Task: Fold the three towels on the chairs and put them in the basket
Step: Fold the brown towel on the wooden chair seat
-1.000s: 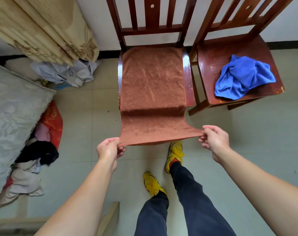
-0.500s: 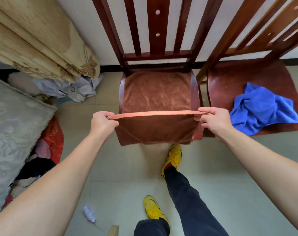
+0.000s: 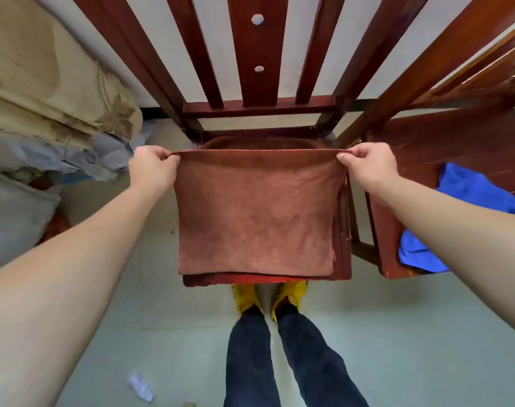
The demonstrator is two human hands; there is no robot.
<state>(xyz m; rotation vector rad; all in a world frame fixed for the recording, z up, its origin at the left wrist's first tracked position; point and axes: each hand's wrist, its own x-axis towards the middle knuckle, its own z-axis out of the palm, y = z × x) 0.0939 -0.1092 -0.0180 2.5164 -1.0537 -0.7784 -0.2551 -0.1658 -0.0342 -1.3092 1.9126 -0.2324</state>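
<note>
A brown towel (image 3: 256, 212) lies doubled over on the seat of the middle wooden chair (image 3: 268, 279). My left hand (image 3: 152, 168) pinches its far left corner and my right hand (image 3: 367, 167) pinches its far right corner, holding that edge near the chair's back. A crumpled blue towel (image 3: 467, 212) rests on the seat of the chair to the right (image 3: 456, 136). No third towel and no basket are in view.
A beige curtain (image 3: 44, 83) hangs at the left above a heap of cloth (image 3: 74, 160) and a grey cushion (image 3: 12, 218). My legs and yellow shoes (image 3: 269, 295) stand at the chair's front. A scrap of paper (image 3: 140, 386) lies on the tiled floor.
Both hands have carried the towel's near edge up and away over the seat to the chair's back, folding the towel in half. I have stepped closer to the chair.
</note>
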